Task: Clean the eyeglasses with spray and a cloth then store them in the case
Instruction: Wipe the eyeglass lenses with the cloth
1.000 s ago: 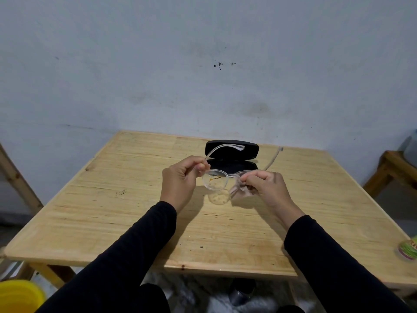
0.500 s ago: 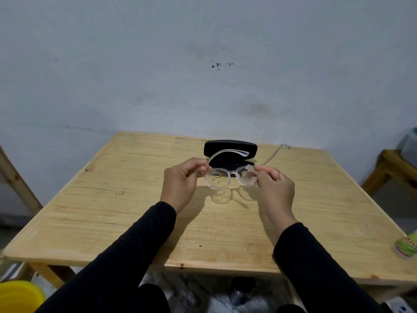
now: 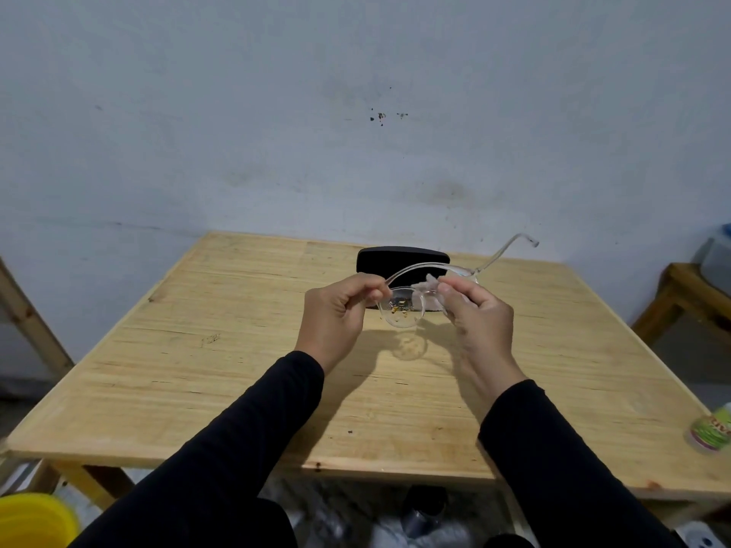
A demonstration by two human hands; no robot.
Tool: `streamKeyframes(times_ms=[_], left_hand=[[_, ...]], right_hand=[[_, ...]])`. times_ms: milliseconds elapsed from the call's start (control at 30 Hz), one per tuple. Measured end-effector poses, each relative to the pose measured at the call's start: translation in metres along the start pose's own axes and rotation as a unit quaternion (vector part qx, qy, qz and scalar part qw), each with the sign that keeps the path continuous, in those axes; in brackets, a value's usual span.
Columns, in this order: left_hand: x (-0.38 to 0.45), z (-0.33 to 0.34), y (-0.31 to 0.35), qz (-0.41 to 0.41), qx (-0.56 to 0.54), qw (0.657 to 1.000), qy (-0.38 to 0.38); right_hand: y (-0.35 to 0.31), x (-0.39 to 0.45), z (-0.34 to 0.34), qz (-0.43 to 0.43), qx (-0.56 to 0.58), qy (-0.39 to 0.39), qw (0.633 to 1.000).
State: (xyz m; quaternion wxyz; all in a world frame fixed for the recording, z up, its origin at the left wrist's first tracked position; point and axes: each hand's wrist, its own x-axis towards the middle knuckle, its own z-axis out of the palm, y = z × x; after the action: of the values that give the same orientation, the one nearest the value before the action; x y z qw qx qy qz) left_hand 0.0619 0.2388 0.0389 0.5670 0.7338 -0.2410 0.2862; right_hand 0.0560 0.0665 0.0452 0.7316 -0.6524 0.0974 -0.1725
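Note:
Clear-framed eyeglasses [image 3: 401,308] hang in the air above the wooden table [image 3: 237,350], temples unfolded and pointing away from me. My left hand [image 3: 336,314] pinches the frame at its left hinge. My right hand [image 3: 476,314] pinches a small pale cloth [image 3: 429,288] against the right lens, which the fingers mostly hide. The left lens shows dark and yellow specks. Behind the glasses, an open black case [image 3: 399,259] lies on the table.
A green-labelled spray bottle [image 3: 712,429] lies at the table's right edge. A wooden stool [image 3: 688,298] stands at the far right, a yellow bucket [image 3: 31,520] on the floor at bottom left. A wooden post [image 3: 27,318] leans at the left.
My right hand has shifted along the right lens with the cloth, and the glasses have tilted so the temples rise higher. My left hand keeps its pinch at the left hinge.

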Motion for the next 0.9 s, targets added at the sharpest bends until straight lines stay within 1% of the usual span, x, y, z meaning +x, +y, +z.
streamKeyframes(times_ms=[67,167,300,367,433,533,567,633,700,767,833,900], left_hand=[[0.001,-0.004,-0.002,-0.012,0.007,1.000,0.004],[0.003,-0.008,-0.008,-0.023,0.026,0.999,0.014],[0.001,-0.011,-0.010,-0.056,0.021,0.998,0.015],[0.000,-0.012,-0.009,-0.074,0.012,0.997,0.016],[0.000,-0.015,-0.010,-0.088,0.007,0.996,0.026],[-0.001,-0.019,-0.011,-0.110,0.003,0.993,0.044],[-0.002,-0.020,-0.011,-0.119,0.004,0.992,0.050],[-0.002,-0.020,-0.012,-0.133,0.010,0.989,0.064],[-0.003,-0.018,-0.012,-0.145,0.020,0.986,0.076],[-0.004,-0.016,-0.011,-0.154,0.023,0.984,0.081],[-0.006,-0.013,-0.009,-0.158,0.021,0.984,0.078],[-0.008,-0.010,-0.008,-0.158,0.019,0.985,0.071]], right_hand=[[-0.007,0.003,-0.008,-0.013,-0.078,-0.059,0.995],[-0.016,0.008,-0.019,-0.041,-0.180,-0.137,0.973],[-0.021,0.014,-0.031,-0.002,-0.237,-0.243,0.940],[-0.023,0.016,-0.035,0.017,-0.256,-0.267,0.929],[-0.023,0.017,-0.036,0.031,-0.250,-0.256,0.933],[-0.019,0.013,-0.034,0.045,-0.212,-0.204,0.955],[-0.017,0.010,-0.032,0.055,-0.186,-0.178,0.965],[-0.011,0.001,-0.025,0.124,-0.082,-0.124,0.981],[-0.003,-0.009,-0.017,0.197,0.033,-0.089,0.976],[0.005,-0.018,-0.004,0.233,0.102,-0.065,0.965],[0.009,-0.027,0.010,0.246,0.154,-0.048,0.956],[0.008,-0.032,0.024,0.238,0.182,-0.037,0.953]])
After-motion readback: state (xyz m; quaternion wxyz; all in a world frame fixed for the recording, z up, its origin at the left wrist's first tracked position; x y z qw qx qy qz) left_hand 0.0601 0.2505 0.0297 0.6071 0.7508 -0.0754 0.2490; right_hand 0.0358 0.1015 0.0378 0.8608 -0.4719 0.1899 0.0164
